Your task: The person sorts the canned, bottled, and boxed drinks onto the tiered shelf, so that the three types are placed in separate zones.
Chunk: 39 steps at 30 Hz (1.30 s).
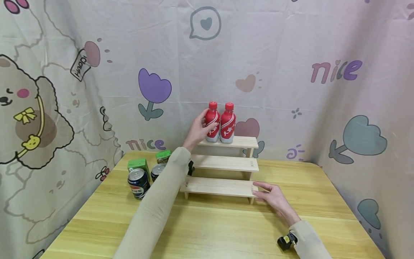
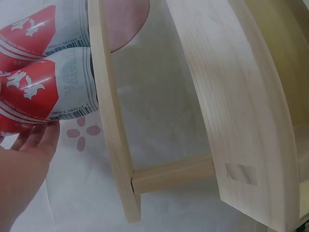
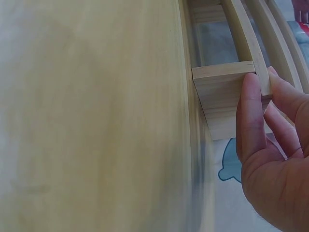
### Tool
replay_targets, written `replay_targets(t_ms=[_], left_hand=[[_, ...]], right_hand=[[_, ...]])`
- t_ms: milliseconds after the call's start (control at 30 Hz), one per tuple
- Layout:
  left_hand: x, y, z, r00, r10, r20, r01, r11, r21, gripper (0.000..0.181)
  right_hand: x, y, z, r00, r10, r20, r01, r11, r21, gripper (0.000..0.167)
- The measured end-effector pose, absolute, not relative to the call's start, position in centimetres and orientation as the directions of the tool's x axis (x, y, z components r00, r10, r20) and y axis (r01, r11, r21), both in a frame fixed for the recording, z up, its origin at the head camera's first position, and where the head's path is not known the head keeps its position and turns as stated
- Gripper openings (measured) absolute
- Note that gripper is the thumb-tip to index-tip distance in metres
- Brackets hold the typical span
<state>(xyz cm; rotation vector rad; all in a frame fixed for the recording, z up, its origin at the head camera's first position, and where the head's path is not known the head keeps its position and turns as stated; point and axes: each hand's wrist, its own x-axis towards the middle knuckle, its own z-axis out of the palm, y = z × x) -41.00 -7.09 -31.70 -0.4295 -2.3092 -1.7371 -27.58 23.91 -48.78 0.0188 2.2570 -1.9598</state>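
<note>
Your left hand curled round the left red bottle on the wooden rack's top step, your right hand pinched the rack's 4 o'clock end, and a nudge toward 3 o'clock could have toppled the second red bottle just beside it.

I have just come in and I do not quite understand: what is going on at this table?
A person's left hand grips the left one of two red bottles, which stand side by side on the top shelf of a wooden rack. The right hand pinches the right end of the bottom shelf. Cans and green boxes stand left of the rack.
</note>
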Motion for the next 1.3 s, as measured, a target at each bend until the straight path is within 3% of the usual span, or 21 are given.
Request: replay_targets(t_ms=[767, 967, 1300], left_hand=[[-39.0, -10.0, -32.4, -0.903, -0.045, 0.427, 0.411, 0.196, 0.891, 0.043], [-37.4, -11.7, -32.5, -0.911, -0.025, 0.413, 0.406, 0.133, 0.904, 0.036], [-35.2, -13.9, -33.4, -0.930, 0.030, 0.366, 0.366, 0.152, 0.918, 0.029]], right_hand=[[-27.4, 24.2, -48.7, -0.990, -0.094, -0.102, 0.088, 0.150, -0.985, 0.055], [-27.5, 24.0, -48.7, -0.991, -0.085, -0.100, 0.086, 0.159, -0.984, 0.052], [-27.6, 23.9, -49.0, -0.992, -0.089, -0.090, 0.077, 0.138, -0.987, 0.053]])
